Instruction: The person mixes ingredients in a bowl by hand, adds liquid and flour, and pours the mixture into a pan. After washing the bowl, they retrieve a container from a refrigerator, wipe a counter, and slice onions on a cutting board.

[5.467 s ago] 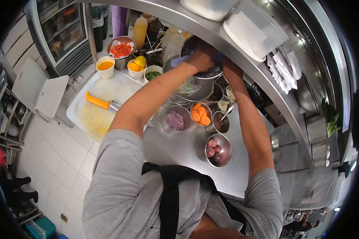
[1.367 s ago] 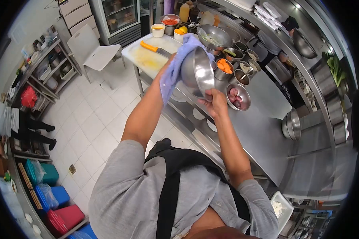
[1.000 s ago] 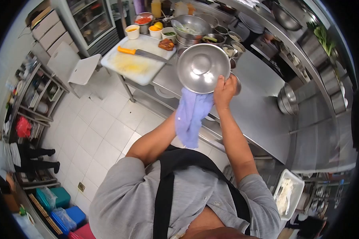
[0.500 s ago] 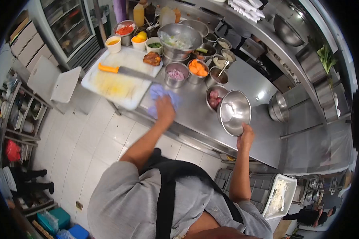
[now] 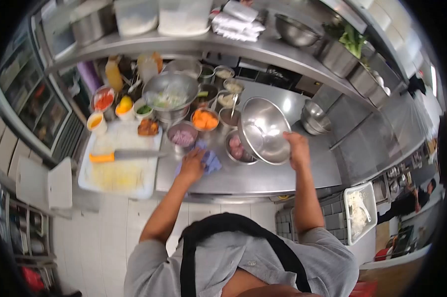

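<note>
My right hand grips the rim of a shiny steel mixing bowl, tilted with its inside facing me. Below its left edge, a smaller steel bowl of red onions is partly covered. My left hand is closed on a bluish-purple cloth, pressed against the steel counter. Just beyond the cloth stands a steel container of chopped purple onion, with a container of cut carrots beside it. Left of my left hand, an orange-handled knife lies across a stained white cutting board.
A browned piece of food sits on the board's far corner. Large steel bowls, tubs and bottles crowd the back left. Stacked steel bowls stand at right. An overhead shelf crosses above; a person stands far right.
My view has turned towards the counter's back and shelf. The steel bowl has lifted and tilted more to face me. My left hand stays on the cloth, now nearer the chopped onion container.
</note>
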Demonstrator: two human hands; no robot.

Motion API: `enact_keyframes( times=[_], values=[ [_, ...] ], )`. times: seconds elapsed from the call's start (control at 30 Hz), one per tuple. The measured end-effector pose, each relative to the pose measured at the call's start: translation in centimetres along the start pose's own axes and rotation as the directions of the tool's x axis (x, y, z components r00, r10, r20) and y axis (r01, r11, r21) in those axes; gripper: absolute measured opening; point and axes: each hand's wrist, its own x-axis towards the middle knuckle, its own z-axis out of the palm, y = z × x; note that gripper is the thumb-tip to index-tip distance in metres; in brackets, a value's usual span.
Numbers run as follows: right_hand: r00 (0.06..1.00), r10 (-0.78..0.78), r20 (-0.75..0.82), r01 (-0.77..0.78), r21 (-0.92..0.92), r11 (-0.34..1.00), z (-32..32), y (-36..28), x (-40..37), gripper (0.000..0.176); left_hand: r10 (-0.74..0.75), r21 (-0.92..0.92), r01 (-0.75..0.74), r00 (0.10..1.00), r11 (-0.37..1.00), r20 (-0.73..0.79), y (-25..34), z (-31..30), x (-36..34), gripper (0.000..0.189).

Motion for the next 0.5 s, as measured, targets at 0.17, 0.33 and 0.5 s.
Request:
enact_keyframes(
  times=[0.17,0.33,0.5],
  values=[
    [0.989,-0.142,0.036,0.140,0.050,0.989,-2.6,-15.6,4.0,0.019,-0.106,-0.395,0.044,0.985,0.918,-0.138,2.2,-5.6,-1.7,0.039],
    [0.980,-0.045,0.193,0.074,-0.146,0.987,-2.8,-25.6,16.0,0.023,-0.144,-0.417,0.071,0.979,0.906,-0.147,3.6,-8.1,-7.3,0.030],
    [0.879,-0.364,0.308,0.471,-0.439,0.765,-5.6,-25.4,29.2,0.018,-0.378,-0.484,0.265,0.913,0.834,-0.152,5.3,-8.9,-14.3,0.023]
  ],
)
